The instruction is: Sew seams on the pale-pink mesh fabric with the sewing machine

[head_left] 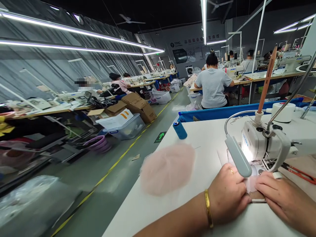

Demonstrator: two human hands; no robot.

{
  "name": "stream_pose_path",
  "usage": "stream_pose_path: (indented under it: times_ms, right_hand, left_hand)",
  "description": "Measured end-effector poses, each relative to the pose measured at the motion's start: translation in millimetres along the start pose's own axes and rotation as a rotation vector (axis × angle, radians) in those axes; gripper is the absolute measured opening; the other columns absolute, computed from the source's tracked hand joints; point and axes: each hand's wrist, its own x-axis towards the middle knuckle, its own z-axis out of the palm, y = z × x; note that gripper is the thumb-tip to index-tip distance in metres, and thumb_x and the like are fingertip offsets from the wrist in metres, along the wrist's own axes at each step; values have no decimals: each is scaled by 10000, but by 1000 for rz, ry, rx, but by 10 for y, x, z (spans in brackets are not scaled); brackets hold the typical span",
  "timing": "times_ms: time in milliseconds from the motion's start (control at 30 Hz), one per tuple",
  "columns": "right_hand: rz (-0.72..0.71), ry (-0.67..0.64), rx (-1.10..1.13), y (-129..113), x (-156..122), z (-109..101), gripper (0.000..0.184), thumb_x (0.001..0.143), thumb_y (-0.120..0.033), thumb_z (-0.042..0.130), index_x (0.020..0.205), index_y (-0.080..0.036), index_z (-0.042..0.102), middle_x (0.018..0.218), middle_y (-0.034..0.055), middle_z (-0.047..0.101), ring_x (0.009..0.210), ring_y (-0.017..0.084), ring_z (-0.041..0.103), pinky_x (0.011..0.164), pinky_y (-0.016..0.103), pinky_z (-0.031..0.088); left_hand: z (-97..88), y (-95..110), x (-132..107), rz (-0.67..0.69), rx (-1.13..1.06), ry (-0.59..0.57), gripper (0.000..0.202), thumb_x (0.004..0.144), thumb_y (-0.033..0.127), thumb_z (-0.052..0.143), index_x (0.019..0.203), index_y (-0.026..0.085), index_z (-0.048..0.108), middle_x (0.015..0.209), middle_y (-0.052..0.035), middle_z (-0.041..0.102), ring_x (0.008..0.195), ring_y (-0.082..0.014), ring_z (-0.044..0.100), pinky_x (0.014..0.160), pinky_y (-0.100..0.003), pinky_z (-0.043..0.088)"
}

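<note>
My left hand (228,194), with a gold ring and bangle, rests on the white table (197,204), fingers curled and pressed on a small piece of pale pink fabric (251,184) by the needle of the white sewing machine (261,144). My right hand (283,197) lies on the other side of that piece, fingers pressed together on its edge. A stack of round pink sheer fabric pieces (168,169) lies to the left of my left hand.
A blue thread spool (180,130) stands at the table's far edge. Red-handled snips (300,172) lie right of the machine. A grey lamp (237,155) hangs over my hands. People sit at other sewing tables ahead; boxes and bins line the aisle (138,144).
</note>
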Motion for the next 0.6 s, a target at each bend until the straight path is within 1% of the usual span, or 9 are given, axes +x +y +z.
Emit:
stream_pose_path:
  times_ms: [67,133,233,300,400,500,600]
  right_hand:
    - [-6,17,-1,-1,6,-15,272,920,-112,512,1046,-252,708,992,55,794,834,259,715,721,370,570]
    - [1,20,-3,0,10,-26,258,920,-123,518,1029,-263,706,996,49,797,831,254,715,714,362,564]
    - [8,14,-18,4,10,-29,260,920,-126,512,1016,-264,711,988,51,799,809,252,713,679,354,557]
    - [-2,7,-31,11,4,-18,262,923,-131,507,1014,-255,719,998,60,802,804,258,713,669,363,558]
    - [7,-6,-45,26,-16,14,275,931,-138,504,1028,-254,733,1037,66,807,833,268,719,696,378,570]
    - [40,-23,-30,36,-37,39,303,951,-136,503,1096,-258,740,1116,64,806,889,265,731,753,381,585]
    - [50,-55,-2,30,-46,40,377,977,-125,496,1263,-260,702,1269,62,775,1005,259,734,815,372,595]
  left_hand:
    - [-15,31,-5,34,-30,-35,251,944,364,716,793,180,637,928,-30,737,800,-186,649,878,-401,473]
    - [-20,58,-14,39,-48,-55,226,942,373,726,847,178,663,906,-18,737,740,-172,633,841,-391,478]
    - [-5,69,-31,33,-62,-58,219,952,399,719,946,180,700,970,-44,751,767,-192,651,828,-393,481]
    - [9,61,-38,32,-68,-58,217,965,399,704,974,182,711,1006,-56,755,793,-201,663,826,-397,478]
    - [15,48,-35,17,-69,-52,214,978,393,688,1002,182,716,1023,-56,755,819,-206,670,830,-403,469]
    - [10,52,-22,-1,-59,-42,209,972,387,693,1006,182,713,1015,-58,752,827,-215,662,829,-407,456]
    - [19,78,-20,6,-61,-35,208,969,392,693,987,184,703,997,-55,734,830,-215,647,839,-409,445]
